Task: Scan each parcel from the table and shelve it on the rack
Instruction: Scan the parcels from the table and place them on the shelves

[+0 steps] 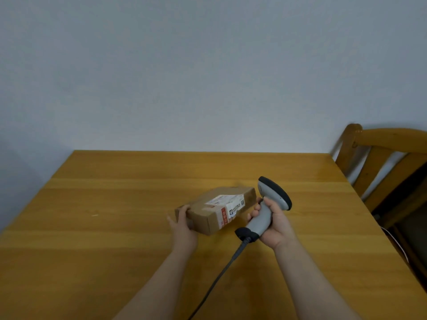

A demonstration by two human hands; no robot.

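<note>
Parcel (203, 215) is a flat brown cardboard box near the middle of the wooden table (92, 227). I cannot tell if it lies flat on the table or is lifted a little. Its long side runs on a slant, from the near left to the far right. The top face looks up.

The left hand (182, 229) holds the near left end of the box. Its grip is curled round that end, with the thumb on top.

A white label (219, 200) is stuck on top of the box, toward the far right end. A red strip (223, 217) runs down the side that faces us, and a white sticker (234, 207) sits just beside it. All the writing is too small and fuzzy to read.

Just right of the box is a gray and black scanner (262, 219). Its head is up by the far right end of the box. The right hand (277, 225) holds the handle, with its grip wrapped tight round it. A dark cable (221, 271) hangs from the bottom of the handle and comes toward us.

A wooden chair (379, 162) stands at the right side of the table.
</note>
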